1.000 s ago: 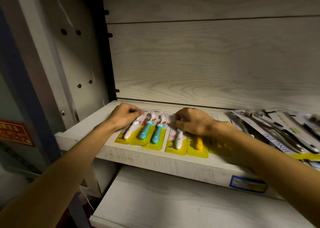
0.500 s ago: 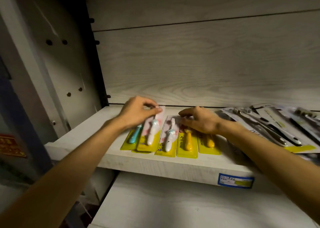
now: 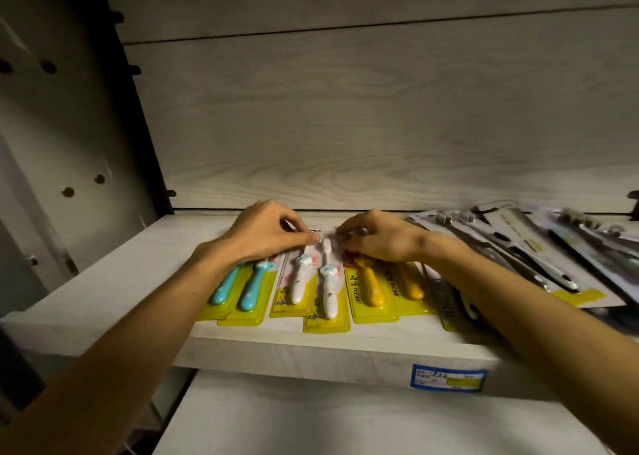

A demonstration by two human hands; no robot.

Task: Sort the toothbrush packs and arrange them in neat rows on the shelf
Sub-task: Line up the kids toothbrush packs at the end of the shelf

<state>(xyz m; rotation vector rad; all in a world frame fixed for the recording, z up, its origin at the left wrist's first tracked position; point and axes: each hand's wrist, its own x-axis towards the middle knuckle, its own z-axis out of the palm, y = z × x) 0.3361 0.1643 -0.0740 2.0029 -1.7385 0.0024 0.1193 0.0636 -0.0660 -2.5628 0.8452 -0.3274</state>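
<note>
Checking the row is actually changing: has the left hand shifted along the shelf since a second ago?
Yes. The left hand has moved right along the shelf, from the leftmost blue packs to the white packs mid-row.

A pale wood-grain shelf [image 3: 103,302] carries six yellow-backed toothbrush packs [image 3: 325,295] in a row near its front edge: two blue, two white, two orange. Grey toothbrush packs [image 3: 518,257] lie overlapping at the right.

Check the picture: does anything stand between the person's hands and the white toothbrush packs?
Nothing visible does. The left hand and right hand already rest on the top ends of the white toothbrush packs.
</note>
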